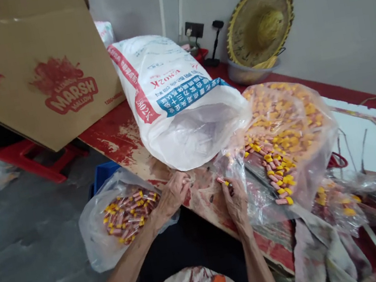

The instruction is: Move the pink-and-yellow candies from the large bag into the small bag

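On the worn red bench [111, 137], a white printed sack [171, 74] lies with its mouth open, a clear bag [325, 130] of yellow-capped pieces [279, 166] lies to its right, the left hand [175, 191] is curled, its grasp indeterminable, and the right hand [237, 200] pinches a small pink-and-yellow piece [222, 181] just beside that bag.

"GS", "MARSH MALLOW" on cardboard box [24, 57]; "E802K" on sack [185, 127].
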`<state>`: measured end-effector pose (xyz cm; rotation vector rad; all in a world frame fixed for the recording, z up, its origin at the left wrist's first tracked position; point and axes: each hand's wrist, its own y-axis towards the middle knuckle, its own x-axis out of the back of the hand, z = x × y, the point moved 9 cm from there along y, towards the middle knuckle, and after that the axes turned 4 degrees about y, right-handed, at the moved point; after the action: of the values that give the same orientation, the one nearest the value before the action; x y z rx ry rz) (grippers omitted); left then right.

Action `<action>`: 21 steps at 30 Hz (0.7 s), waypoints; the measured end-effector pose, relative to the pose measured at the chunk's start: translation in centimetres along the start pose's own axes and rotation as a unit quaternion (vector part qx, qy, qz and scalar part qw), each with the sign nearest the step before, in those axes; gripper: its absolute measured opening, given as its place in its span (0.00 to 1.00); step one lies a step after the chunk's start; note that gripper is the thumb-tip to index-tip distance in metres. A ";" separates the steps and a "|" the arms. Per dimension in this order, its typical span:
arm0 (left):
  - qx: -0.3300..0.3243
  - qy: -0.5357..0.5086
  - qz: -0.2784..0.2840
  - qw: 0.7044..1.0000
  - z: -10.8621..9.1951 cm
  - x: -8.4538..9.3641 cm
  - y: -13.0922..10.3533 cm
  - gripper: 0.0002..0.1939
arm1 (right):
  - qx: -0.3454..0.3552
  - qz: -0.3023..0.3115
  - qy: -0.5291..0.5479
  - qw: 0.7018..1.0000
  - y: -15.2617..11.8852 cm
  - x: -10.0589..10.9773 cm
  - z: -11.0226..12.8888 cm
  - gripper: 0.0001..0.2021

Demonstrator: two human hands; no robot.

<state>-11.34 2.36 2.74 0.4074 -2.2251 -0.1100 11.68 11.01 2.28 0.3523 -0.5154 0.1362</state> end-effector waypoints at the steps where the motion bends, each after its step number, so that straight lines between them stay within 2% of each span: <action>1: 0.001 0.001 -0.015 1.000 0.0 0.0 -0.2 0.04 | -0.001 0.001 0.007 1.000 0.0 -0.1 0.0 0.27; 6: -0.007 0.002 -0.036 0.999 -0.3 -1.8 0.2 0.06 | -0.006 -0.006 0.039 0.999 0.1 -0.1 0.0 0.27; 12: -0.053 -0.018 -0.095 0.994 -2.5 -1.2 0.2 0.09 | -0.014 0.007 0.069 0.997 0.1 -0.6 -0.5 0.26; 16: -0.041 -0.040 -0.058 0.997 -2.2 -1.8 -0.4 0.11 | 0.002 -0.022 0.060 0.998 0.1 -0.4 -0.8 0.28; 18: -0.023 -0.044 -0.059 0.997 -1.2 -1.0 -0.9 0.10 | 0.006 -0.028 0.057 0.998 0.1 -0.4 -0.8 0.28; 21: -0.006 -0.023 -0.105 0.994 1.2 2.4 -3.0 0.09 | 0.006 -0.023 0.059 0.998 0.0 -0.5 -0.6 0.27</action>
<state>-12.92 -1.33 3.06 0.6366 -2.2203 -0.2461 11.57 11.27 1.54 0.3657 -0.3904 0.1156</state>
